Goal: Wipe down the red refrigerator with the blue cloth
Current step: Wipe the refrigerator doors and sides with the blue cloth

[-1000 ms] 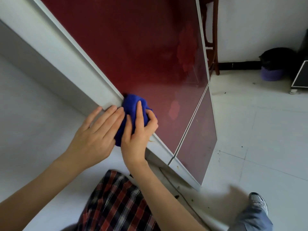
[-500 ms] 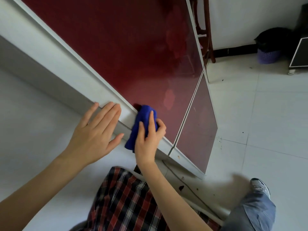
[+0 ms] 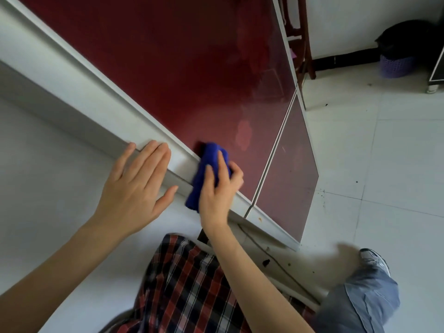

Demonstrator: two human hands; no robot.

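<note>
The left hand (image 3: 134, 188) lies flat, fingers straight, on the white side panel (image 3: 72, 75) of the refrigerator (image 3: 192, 68). At its 3 o'clock the right hand (image 3: 216, 198) grips the bunched blue cloth (image 3: 206, 169), thumb and fingers wrapped round it, pressing it on the white edge strip where the red door begins. Toward 1 o'clock from the cloth stands a wooden chair (image 3: 304, 44). Farther right, at 2 o'clock, a purple basket (image 3: 396, 66) sits on the tiled floor (image 3: 384, 164).
</note>
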